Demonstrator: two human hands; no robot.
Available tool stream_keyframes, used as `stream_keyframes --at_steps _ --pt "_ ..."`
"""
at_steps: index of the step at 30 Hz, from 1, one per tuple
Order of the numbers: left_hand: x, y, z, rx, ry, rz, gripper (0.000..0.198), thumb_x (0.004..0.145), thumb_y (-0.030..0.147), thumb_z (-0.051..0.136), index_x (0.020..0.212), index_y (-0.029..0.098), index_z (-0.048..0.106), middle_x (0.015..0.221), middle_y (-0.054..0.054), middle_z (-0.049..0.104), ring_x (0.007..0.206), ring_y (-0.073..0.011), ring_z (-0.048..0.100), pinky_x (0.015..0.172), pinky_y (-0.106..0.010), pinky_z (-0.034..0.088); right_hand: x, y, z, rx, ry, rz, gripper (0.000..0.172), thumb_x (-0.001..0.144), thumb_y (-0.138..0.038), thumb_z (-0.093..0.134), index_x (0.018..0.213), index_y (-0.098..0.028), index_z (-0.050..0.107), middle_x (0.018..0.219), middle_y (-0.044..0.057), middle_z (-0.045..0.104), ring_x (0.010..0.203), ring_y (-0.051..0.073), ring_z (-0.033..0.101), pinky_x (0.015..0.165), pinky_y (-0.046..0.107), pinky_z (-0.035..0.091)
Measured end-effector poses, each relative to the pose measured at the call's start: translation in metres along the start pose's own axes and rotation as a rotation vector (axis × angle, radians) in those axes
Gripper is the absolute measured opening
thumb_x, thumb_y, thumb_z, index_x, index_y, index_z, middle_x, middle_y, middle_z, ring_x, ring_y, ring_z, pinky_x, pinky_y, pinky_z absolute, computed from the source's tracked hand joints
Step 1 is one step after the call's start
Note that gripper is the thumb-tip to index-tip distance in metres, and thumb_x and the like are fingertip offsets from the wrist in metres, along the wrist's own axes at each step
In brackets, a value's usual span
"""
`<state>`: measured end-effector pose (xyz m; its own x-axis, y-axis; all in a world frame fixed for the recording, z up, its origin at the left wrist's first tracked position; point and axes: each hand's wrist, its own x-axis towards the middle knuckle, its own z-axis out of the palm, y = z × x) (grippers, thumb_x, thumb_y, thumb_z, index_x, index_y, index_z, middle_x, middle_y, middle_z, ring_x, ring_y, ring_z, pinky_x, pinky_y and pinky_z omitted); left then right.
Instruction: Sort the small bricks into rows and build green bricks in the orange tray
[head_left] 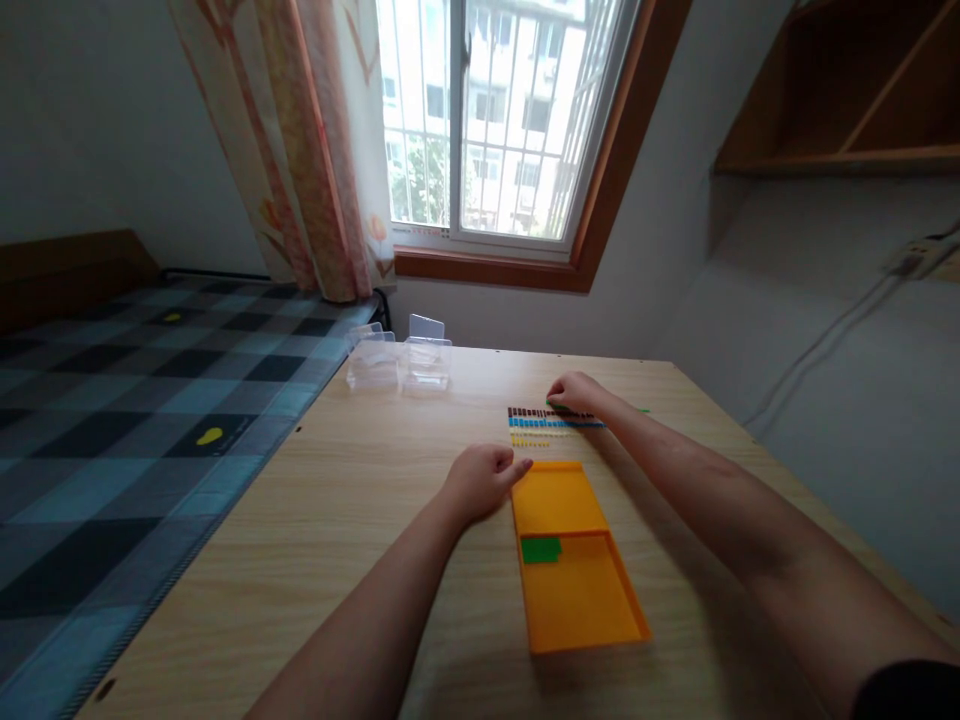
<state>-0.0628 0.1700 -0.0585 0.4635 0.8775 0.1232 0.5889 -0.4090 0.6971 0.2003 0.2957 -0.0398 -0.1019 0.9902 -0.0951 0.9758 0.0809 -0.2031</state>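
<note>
An orange plastic box (570, 600) lies opened flat on the table, with a hinged lid part (559, 497) at its far end. Several green pieces (540, 549) lie together in the box's far left corner. My left hand (482, 480) is curled at the lid's far left corner, its thumb reaching over the edge; nothing shows in its fingers. Beyond the lid run rows of small pieces: dark brown (529, 412), blue (534, 423) and yellow (529, 443). My right hand (574, 391) is at the farthest row, fingertips pinched on a small green piece (553, 403). My right forearm hides the rows' right ends.
Clear plastic holders (427, 365) stand at the far left of the wooden table (360, 520). A bed with a checked cover (187, 400) is along the left. A window with a curtain (322, 150) is ahead, and a shelf (847, 100) hangs at right.
</note>
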Motion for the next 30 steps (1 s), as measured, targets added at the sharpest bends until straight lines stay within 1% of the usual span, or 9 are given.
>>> stream_keyframes --at_steps 9,14,16,18,20,22,24,26,30 --pt "0.001 -0.003 0.002 -0.01 0.013 0.005 0.053 0.089 0.055 0.05 0.053 0.02 0.035 0.049 0.005 0.033 0.052 -0.0116 0.031 0.057 -0.031 0.015 -0.011 -0.007 0.0 -0.009 0.078 -0.011 0.019 0.083 -0.03 0.069 0.092 -0.02 0.084 0.079 0.005 0.078 0.067 0.015 0.066 0.06 0.022 0.04" --pt "0.002 -0.005 0.003 -0.019 0.019 0.021 0.052 0.089 0.054 0.05 0.053 0.019 0.036 0.05 0.005 0.034 0.053 -0.0115 0.032 0.056 -0.031 0.016 -0.034 -0.016 -0.013 0.035 0.174 -0.056 0.021 0.089 -0.028 0.065 0.098 -0.02 0.082 0.096 0.007 0.08 0.082 0.017 0.069 0.069 0.023 0.043" --pt "0.003 -0.004 0.003 -0.021 0.018 0.02 0.052 0.09 0.053 0.049 0.053 0.019 0.036 0.05 0.005 0.034 0.053 -0.0114 0.033 0.056 -0.03 0.017 -0.06 -0.018 -0.02 0.072 0.199 -0.095 0.023 0.092 -0.031 0.064 0.102 -0.021 0.081 0.099 0.006 0.079 0.085 0.017 0.069 0.072 0.023 0.044" --pt "0.003 -0.004 0.003 -0.022 0.014 0.02 0.051 0.09 0.052 0.048 0.053 0.019 0.037 0.05 0.004 0.036 0.053 -0.0115 0.034 0.056 -0.03 0.018 -0.098 -0.02 -0.025 0.122 0.208 -0.154 0.023 0.093 -0.035 0.064 0.102 -0.022 0.081 0.096 0.005 0.079 0.081 0.016 0.067 0.072 0.024 0.045" --pt "0.003 -0.005 0.004 -0.02 0.011 0.025 0.049 0.09 0.05 0.047 0.053 0.019 0.039 0.051 0.004 0.038 0.053 -0.0117 0.036 0.056 -0.03 0.019 -0.144 -0.023 -0.026 0.271 0.209 -0.325 0.02 0.092 -0.033 0.065 0.096 -0.021 0.081 0.088 0.005 0.077 0.075 0.016 0.065 0.067 0.025 0.045" --pt "0.003 -0.005 0.004 -0.018 0.024 0.037 0.048 0.091 0.049 0.047 0.053 0.019 0.038 0.051 0.004 0.037 0.053 -0.0117 0.035 0.056 -0.03 0.019 -0.187 -0.028 -0.02 0.364 0.115 -0.477 0.017 0.092 -0.031 0.067 0.09 -0.021 0.08 0.083 0.004 0.074 0.074 0.015 0.064 0.067 0.025 0.045" --pt "0.003 -0.004 0.004 -0.01 0.112 0.049 0.048 0.091 0.047 0.046 0.053 0.02 0.035 0.05 0.004 0.034 0.053 -0.0114 0.033 0.056 -0.03 0.019 -0.221 -0.035 -0.009 0.379 -0.011 -0.564 0.015 0.093 -0.027 0.066 0.09 -0.023 0.08 0.085 0.004 0.074 0.074 0.014 0.064 0.068 0.025 0.045" --pt "0.002 -0.002 0.0 0.015 0.285 0.059 0.047 0.093 0.044 0.045 0.055 0.02 0.031 0.052 0.004 0.032 0.053 -0.0114 0.031 0.057 -0.03 0.02 -0.24 -0.041 0.006 0.321 -0.067 -0.591 0.014 0.092 -0.023 0.066 0.089 -0.023 0.079 0.083 0.003 0.073 0.074 0.014 0.063 0.068 0.025 0.044" --pt "-0.008 0.015 -0.018 0.096 0.629 0.118 0.044 0.095 0.039 0.045 0.058 0.021 0.028 0.056 0.003 0.033 0.056 -0.0118 0.033 0.058 -0.031 0.023 -0.249 -0.048 0.029 0.105 0.004 -0.636 0.018 0.092 -0.02 0.064 0.078 -0.021 0.075 0.078 0.003 0.069 0.071 0.015 0.059 0.066 0.028 0.038"
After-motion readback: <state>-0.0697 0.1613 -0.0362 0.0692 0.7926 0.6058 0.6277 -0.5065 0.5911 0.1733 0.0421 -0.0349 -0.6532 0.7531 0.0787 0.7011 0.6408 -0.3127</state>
